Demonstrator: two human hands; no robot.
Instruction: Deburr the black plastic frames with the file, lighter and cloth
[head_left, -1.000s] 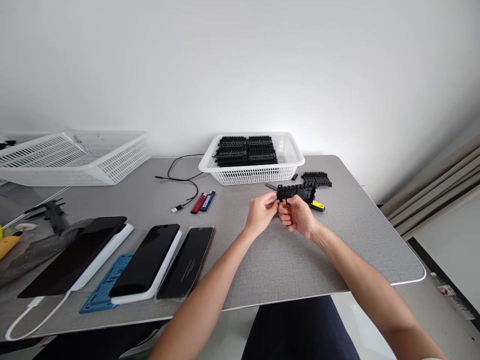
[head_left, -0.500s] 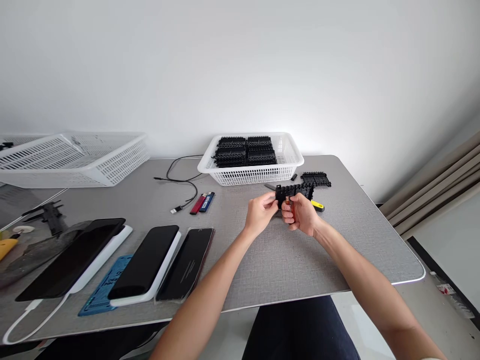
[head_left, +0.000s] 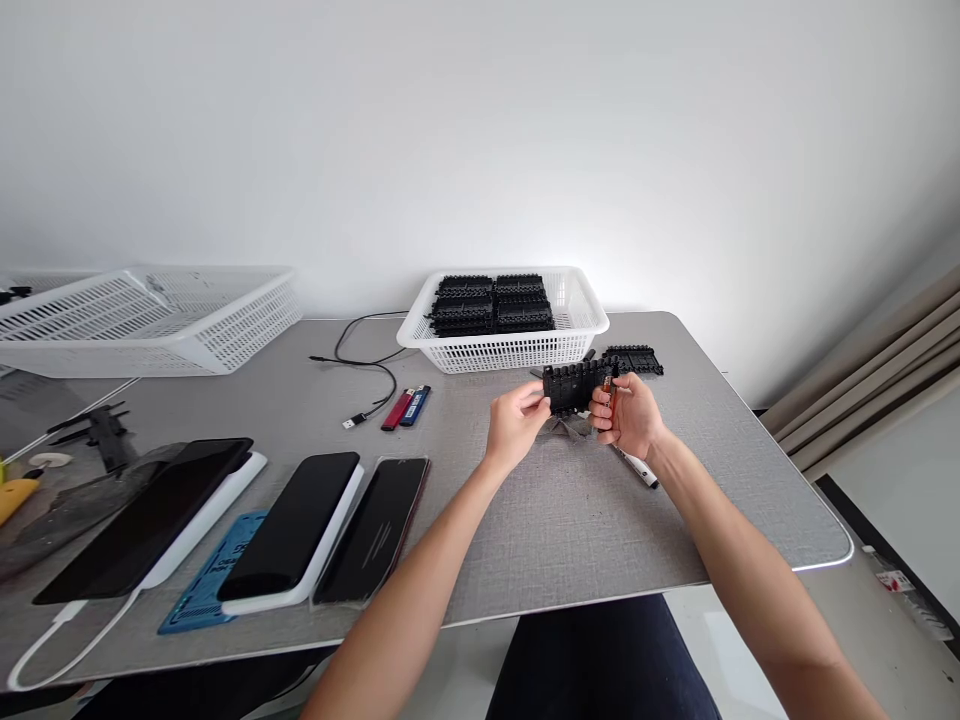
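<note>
My left hand (head_left: pixel 516 422) pinches the left end of a black ribbed plastic panel (head_left: pixel 570 386) with thumb and fingers. The panel is held above the table, its long side across my view. My right hand (head_left: pixel 628 412) is closed around a slim orange cylinder (head_left: pixel 607 394), which stands upright in the fist by the panel's right end. Whether the cylinder touches the panel I cannot tell. Under the hands lie a white pen-like stick (head_left: pixel 639 468) and a crumpled dark grey piece (head_left: pixel 571 426), both partly covered.
A white basket (head_left: pixel 502 354) holding several stacked black panels stands at the back. Another black panel (head_left: pixel 636 360) lies right of it. Leftward are red (head_left: pixel 397 410) and blue (head_left: pixel 415 405) sticks, a black USB cable (head_left: pixel 386 385), phones (head_left: pixel 292 520) and a second white basket (head_left: pixel 187 340).
My right hand has moved right with the orange cylinder, uncovering more of the panel. The panel has shifted slightly left. The white stick now shows; the yellow-handled tool is hidden.
</note>
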